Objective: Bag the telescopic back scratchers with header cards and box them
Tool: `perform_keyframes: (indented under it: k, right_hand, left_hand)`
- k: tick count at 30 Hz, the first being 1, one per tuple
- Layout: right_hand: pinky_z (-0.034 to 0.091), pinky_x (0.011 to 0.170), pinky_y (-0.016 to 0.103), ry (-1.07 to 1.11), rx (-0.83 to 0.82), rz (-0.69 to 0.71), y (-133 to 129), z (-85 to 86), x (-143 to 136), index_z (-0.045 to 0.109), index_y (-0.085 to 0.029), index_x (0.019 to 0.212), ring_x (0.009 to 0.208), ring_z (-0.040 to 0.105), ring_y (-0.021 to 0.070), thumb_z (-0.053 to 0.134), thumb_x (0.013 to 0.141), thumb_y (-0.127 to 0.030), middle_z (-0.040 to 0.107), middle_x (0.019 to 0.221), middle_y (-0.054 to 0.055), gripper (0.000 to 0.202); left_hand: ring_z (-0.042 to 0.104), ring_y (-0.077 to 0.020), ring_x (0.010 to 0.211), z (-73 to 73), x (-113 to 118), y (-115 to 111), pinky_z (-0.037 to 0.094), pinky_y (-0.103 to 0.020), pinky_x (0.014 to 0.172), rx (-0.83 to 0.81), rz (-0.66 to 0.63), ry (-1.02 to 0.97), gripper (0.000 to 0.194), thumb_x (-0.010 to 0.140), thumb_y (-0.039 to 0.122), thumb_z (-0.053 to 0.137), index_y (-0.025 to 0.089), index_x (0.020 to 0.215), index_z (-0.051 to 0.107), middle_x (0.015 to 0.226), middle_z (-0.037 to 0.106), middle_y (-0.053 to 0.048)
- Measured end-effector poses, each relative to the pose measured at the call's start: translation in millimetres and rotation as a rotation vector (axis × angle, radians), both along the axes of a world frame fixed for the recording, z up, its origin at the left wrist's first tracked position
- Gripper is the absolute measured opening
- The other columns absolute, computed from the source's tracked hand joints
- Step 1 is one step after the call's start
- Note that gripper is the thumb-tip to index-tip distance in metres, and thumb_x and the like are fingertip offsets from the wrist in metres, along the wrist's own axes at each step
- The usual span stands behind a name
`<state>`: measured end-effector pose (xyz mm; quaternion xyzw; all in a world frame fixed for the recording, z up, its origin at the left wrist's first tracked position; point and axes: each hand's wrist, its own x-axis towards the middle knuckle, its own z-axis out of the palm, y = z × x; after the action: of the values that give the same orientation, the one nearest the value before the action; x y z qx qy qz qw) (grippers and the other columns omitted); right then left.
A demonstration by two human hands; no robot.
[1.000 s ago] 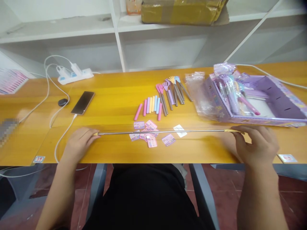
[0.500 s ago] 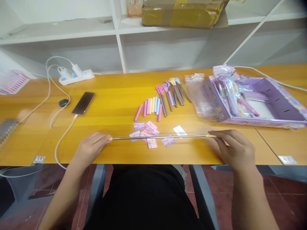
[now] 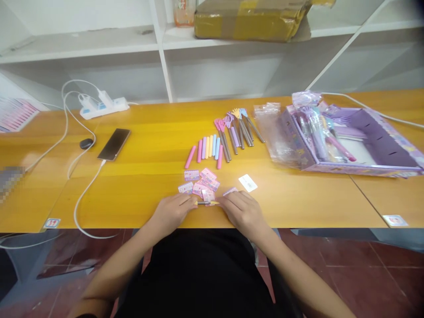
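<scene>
Close to the table's front edge, my left hand (image 3: 175,213) and my right hand (image 3: 243,214) pinch the two ends of a telescopic back scratcher (image 3: 204,202). Only a short stretch of its metal rod shows between them, with yellow at both ends; the rest is inside my fingers. Small pink and purple printed cards (image 3: 207,180) lie just beyond, some overlapping. A white card (image 3: 248,183) rests to the right of them. Farther back are coloured plastic handle sleeves (image 3: 207,147) in a row and several metal back scratchers (image 3: 243,132) with hand-shaped heads.
To the right, a purple display box (image 3: 391,130) holds bagged scratchers, with clear plastic bags (image 3: 278,137) beside it. At left lie a charging phone (image 3: 114,144), a power strip (image 3: 105,108) and white cables. A taped carton (image 3: 248,20) sits on the shelf above.
My hands have come together from far apart, and the long rod between them has slid down to a short length. It is now slightly nearer the front edge.
</scene>
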<state>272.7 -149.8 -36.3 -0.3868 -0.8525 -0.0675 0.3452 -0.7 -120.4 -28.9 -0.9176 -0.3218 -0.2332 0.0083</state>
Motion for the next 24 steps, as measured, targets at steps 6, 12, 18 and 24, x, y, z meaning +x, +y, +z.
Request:
perform_keyframes:
  k: [6, 12, 18, 24]
  right_hand:
    - [0.047, 0.076, 0.036, 0.034, -0.06, 0.034, 4.1, -3.1, 13.1, 0.069, -0.017, 0.12, 0.086, 0.064, 0.0215, 0.069, 0.105, -0.009, 0.074, 0.095, 0.007, 0.016]
    - [0.052, 0.079, 0.038, 0.057, -0.103, 0.038, 6.2, -6.6, 12.2, 0.07, -0.016, 0.12, 0.09, 0.067, 0.0225, 0.07, 0.106, -0.012, 0.075, 0.099, 0.009, 0.015]
    - [0.055, 0.079, 0.037, 0.054, -0.15, 0.028, 7.6, -6.7, 12.5, 0.07, -0.016, 0.122, 0.091, 0.069, 0.0225, 0.065, 0.108, -0.011, 0.076, 0.105, 0.01, 0.016]
    - [0.057, 0.079, 0.037, 0.062, -0.163, 0.028, 8.0, -6.1, 12.3, 0.068, -0.018, 0.125, 0.091, 0.07, 0.0226, 0.063, 0.109, -0.011, 0.076, 0.107, 0.01, 0.019]
  left_hand:
    - [0.074, -0.0172, 0.079, -5.0, -7.7, 5.3, 0.054, -0.031, 0.069, -0.074, -0.023, -0.012, 0.023, 0.116, 0.031, 0.053, 0.018, 0.116, 0.072, 0.1, 0.081, -0.005]
    - [0.077, -0.019, 0.088, -2.8, -5.7, 6.6, 0.056, -0.03, 0.073, -0.108, -0.03, 0.019, 0.026, 0.116, 0.03, 0.052, 0.021, 0.127, 0.073, 0.111, 0.083, -0.005]
    - [0.077, -0.0189, 0.092, -4.3, -8.6, 7.6, 0.057, -0.028, 0.076, -0.159, 0.0, 0.059, 0.033, 0.117, 0.033, 0.049, 0.023, 0.137, 0.073, 0.119, 0.082, -0.007]
    - [0.069, -0.0164, 0.078, -7.3, -8.6, 8.1, 0.05, -0.026, 0.067, -0.177, -0.004, 0.139, 0.042, 0.116, 0.025, 0.049, 0.033, 0.154, 0.065, 0.1, 0.076, -0.002]
